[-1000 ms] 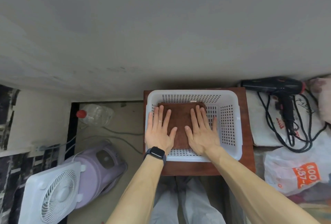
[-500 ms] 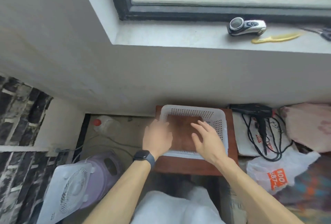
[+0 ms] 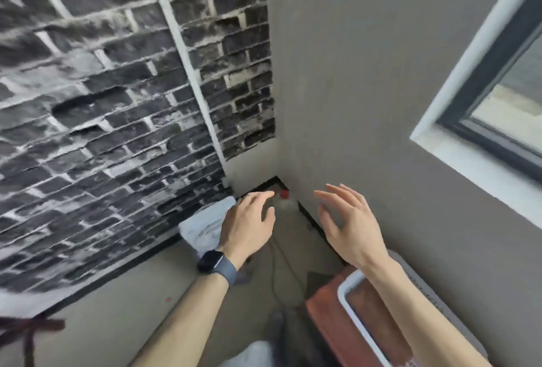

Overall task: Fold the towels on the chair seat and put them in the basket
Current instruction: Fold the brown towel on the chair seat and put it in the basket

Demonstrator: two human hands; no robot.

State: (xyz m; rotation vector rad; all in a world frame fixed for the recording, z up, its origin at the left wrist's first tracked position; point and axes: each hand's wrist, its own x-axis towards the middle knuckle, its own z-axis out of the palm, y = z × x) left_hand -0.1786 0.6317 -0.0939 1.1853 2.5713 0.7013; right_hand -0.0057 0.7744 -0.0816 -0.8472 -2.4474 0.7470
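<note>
Both hands empty, grip released, left hand [image 3: 249,228] and right hand [image 3: 349,228] raised; brown towel [image 3: 366,308] inside basket [image 3: 347,283] at five o'clock: stowing apparently done, next find any towel left.

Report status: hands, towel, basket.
Left hand open, empty. Right hand open, empty. Both clear of the basket. Brown towel lies in basket, partly hidden behind right forearm. Nothing blocking in view.

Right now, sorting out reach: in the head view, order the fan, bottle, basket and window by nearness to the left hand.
1. Fan and red-capped bottle, both beside the left hand: too close to call.
2. Basket, lower right.
3. Window, upper right.
</note>
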